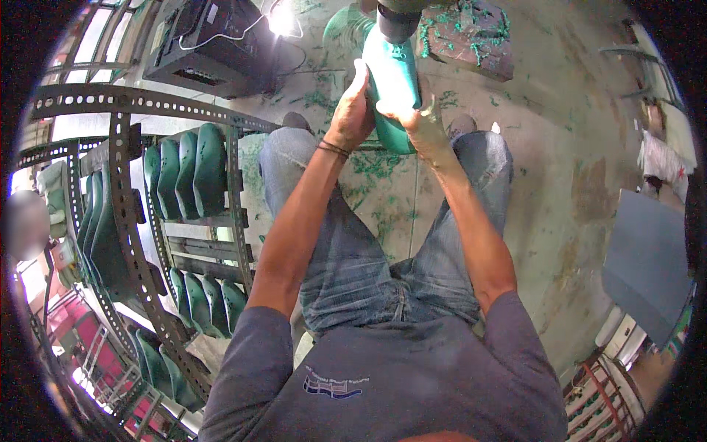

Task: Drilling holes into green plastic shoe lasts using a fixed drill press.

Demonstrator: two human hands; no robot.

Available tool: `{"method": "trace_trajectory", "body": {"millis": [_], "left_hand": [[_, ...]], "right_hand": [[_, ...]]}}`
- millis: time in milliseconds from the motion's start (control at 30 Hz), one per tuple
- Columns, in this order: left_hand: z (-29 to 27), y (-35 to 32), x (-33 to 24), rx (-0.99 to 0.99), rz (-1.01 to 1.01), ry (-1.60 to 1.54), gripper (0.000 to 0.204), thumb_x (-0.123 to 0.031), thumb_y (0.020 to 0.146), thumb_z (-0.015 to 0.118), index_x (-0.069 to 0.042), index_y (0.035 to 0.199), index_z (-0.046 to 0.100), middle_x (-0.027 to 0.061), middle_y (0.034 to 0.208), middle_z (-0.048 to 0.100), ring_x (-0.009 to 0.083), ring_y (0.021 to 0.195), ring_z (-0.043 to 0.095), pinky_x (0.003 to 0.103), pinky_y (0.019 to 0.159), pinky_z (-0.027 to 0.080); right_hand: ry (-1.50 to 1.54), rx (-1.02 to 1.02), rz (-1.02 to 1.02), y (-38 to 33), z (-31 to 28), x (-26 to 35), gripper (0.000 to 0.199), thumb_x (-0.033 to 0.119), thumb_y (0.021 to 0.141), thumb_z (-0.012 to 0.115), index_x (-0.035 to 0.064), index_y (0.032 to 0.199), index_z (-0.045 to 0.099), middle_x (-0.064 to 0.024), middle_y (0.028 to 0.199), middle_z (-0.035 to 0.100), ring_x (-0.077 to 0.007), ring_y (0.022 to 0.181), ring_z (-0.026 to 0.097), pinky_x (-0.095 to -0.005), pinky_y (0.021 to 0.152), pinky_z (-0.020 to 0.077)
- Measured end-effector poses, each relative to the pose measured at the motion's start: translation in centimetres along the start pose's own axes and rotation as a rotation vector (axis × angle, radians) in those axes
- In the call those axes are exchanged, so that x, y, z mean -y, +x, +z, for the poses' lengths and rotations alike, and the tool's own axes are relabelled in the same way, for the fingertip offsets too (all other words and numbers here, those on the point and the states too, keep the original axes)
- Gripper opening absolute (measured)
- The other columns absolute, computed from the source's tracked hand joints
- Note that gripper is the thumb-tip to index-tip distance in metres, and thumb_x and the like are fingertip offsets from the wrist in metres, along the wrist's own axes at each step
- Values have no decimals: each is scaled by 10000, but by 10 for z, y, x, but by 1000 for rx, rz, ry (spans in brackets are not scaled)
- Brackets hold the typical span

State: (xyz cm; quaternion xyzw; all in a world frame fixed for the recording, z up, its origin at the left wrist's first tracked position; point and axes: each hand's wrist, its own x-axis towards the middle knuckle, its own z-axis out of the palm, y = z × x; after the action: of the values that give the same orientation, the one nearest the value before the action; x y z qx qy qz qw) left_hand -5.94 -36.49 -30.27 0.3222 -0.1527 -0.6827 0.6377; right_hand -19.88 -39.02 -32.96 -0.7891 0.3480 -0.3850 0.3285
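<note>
A green shoe last is held out in front of me between both hands, one end under the dark round head of a machine. Along its left side lies my left hand, thumb up against it. My right hand grips the right side, fingers and thumb wrapped round the near part. Bright light falls on the last's upper surface. Whether the machine head touches the last is hard to see.
Perforated metal racks with several green lasts stand at left. A lit lamp is by a black box. Green shavings litter the floor, and a block covered in them sits ahead. A grey panel is at right.
</note>
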Motion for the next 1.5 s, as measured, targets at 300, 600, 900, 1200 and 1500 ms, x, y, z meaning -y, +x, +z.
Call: {"method": "trace_trajectory", "body": {"millis": [300,600,900,1200,1500], "left_hand": [[2,1,-1,-45,-48,85,646,-564,1010,358,-56,1406,411,76,1310,557,195,1149,560,358,990,454],[-1,1,3,-25,-4,60,612,-529,1020,375,-44,1391,421,82,1292,567,200,1141,565,366,991,453],[5,7,7,-60,43,62,573,-478,1050,304,-24,1373,434,105,1246,593,206,1097,594,357,976,469],[2,6,5,-16,109,65,517,-423,1054,350,-32,1381,434,107,1264,576,200,1114,584,341,964,470],[-40,6,23,-151,369,818,425,-280,907,691,-40,1224,540,75,1172,590,139,1081,559,311,927,461]], "right_hand": [[463,56,375,3,-1,-6,283,179,727,798,220,1001,736,-267,1371,445,-466,1185,483,-499,956,469],[540,-45,348,14,-9,15,643,189,663,822,6,1218,554,-216,1230,529,-335,1082,553,-406,919,482],[-299,77,-199,-6,-5,-26,689,192,698,808,-11,1288,516,-260,1311,496,-416,1203,491,-443,1000,452],[542,4,337,15,-13,12,618,132,731,753,13,1288,513,-77,1106,620,-177,989,589,-320,887,483],[539,27,510,0,1,4,765,248,704,802,-24,1337,468,-193,1274,547,-288,1141,549,-355,962,455]]}}
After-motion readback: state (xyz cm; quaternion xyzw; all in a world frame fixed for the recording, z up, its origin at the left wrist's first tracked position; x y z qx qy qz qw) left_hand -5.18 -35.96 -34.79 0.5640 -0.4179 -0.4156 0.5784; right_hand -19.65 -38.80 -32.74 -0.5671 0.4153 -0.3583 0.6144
